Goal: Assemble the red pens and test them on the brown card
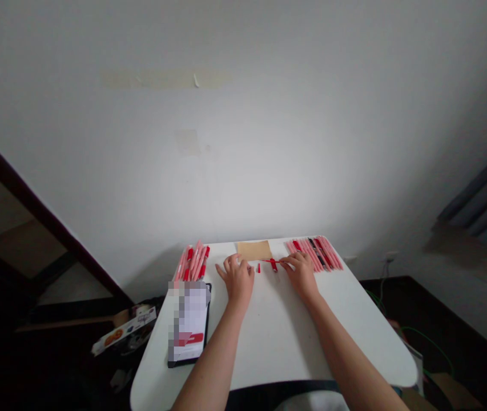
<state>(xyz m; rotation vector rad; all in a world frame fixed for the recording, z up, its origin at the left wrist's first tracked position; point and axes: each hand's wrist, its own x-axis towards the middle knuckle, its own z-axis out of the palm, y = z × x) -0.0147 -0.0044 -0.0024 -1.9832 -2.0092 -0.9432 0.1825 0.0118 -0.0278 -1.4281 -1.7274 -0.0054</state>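
Note:
My right hand [302, 275] is closed in a pinch on a thin red stick [274, 261], which points left over the table. Just under the stick lies a short red piece [274, 266], perhaps a pen part. Fingers spread, my left hand [238, 278] rests low over the table and appears to hold nothing. A small red piece [259, 268] lies between the two hands, closer to the left. Behind the hands is a tan rectangle of paper or card [255, 250], its near edge partly covered by the left fingers.
Pink, red and black pens lie in a row [318, 254] at the back right of the white table [277, 342]. Another pen bundle [192, 262] sits at the back left. A tablet or large phone [192, 325] lies along the left edge. The wall [247, 142] stands directly behind.

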